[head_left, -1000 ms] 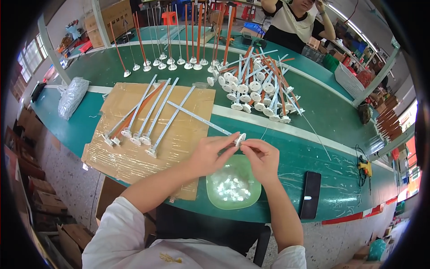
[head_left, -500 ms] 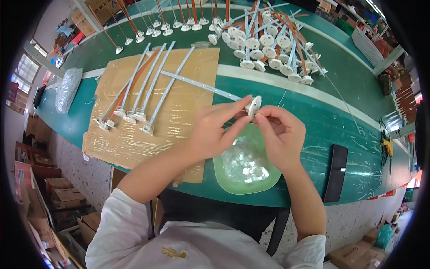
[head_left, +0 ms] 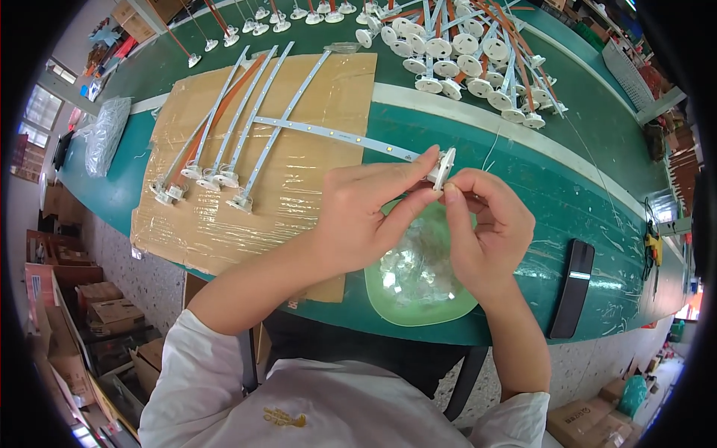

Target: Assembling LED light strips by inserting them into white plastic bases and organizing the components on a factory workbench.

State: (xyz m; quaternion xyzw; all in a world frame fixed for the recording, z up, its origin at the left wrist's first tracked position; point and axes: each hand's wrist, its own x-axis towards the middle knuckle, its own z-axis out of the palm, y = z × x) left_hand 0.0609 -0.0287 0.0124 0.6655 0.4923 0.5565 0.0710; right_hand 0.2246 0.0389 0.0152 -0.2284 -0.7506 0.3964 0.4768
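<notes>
"What's the biggest thing there?"

"The long green worktable point(head_left: 590, 198), with a white band running across it."

"And on it?"

"A flat brown cardboard sheet point(head_left: 336, 97) covered in shiny clear film, to the left. Beyond the white band, right of centre, a heap of pale-blue and orange strips with white round ends point(head_left: 438, 48). On the cardboard, several loose strips point(head_left: 272, 84) of the same kind lie slanted, their white ends toward the person."

"Which strip is being handled?"

"A narrow pale-blue strip dotted with small yellowish squares point(head_left: 321, 131). Its far end crosses above the loose ones; its near end is up at the hands, above the table."

"What's under them?"

"A translucent light-green rounded bowl point(head_left: 407, 315), partly behind the right hand point(head_left: 489, 228). Glossy pieces sit inside, too blurred to make out."

"How are the hands?"

"The left hand point(head_left: 358, 209) holds the strip's end, thumb and forefinger pinching its white round end fitting point(head_left: 445, 168). The right has thumb and forefinger drawn close together at the fitting's lower rim; whether something small is between them, I can't tell."

"Anything beside them?"

"A black rectangular phone point(head_left: 573, 291), flat near the table's front edge, right of the bowl."
</notes>
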